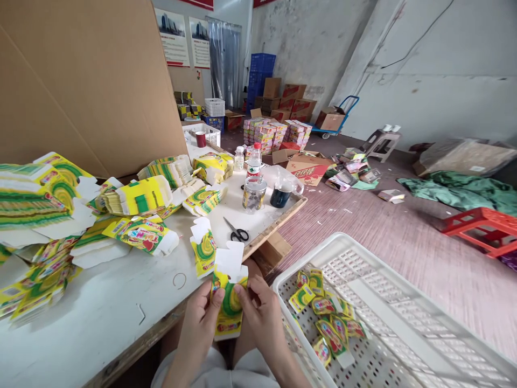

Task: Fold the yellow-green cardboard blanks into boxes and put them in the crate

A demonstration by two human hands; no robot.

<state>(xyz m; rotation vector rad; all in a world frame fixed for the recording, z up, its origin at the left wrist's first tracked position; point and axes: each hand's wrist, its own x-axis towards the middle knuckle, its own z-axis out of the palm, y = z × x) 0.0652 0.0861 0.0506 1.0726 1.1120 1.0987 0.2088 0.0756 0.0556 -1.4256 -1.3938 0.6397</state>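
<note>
Between both hands, above my lap, is a yellow and green printed carton [230, 307] with its white top flaps standing up. My left hand [204, 310] pinches its left edge, thumb on the front. My right hand [260, 304] grips the opposite edge, with the thumb on the printed face. Just behind it a second carton [204, 250] lies at the table edge, its flaps unfolded. Farther left, stacks of flattened cartons [137, 196] cover the white table [161, 291]. To the right, a white plastic crate [343, 242] holds several cartons [323, 304].
Black-handled scissors [238, 234] lie near the table's right corner. Behind them stand a clear jar [254, 194], a dark mug [281, 195] and a red-capped bottle [254, 159]. A large cardboard sheet [92, 81] rises at the left. A red stool [484, 223] stands on the floor at right.
</note>
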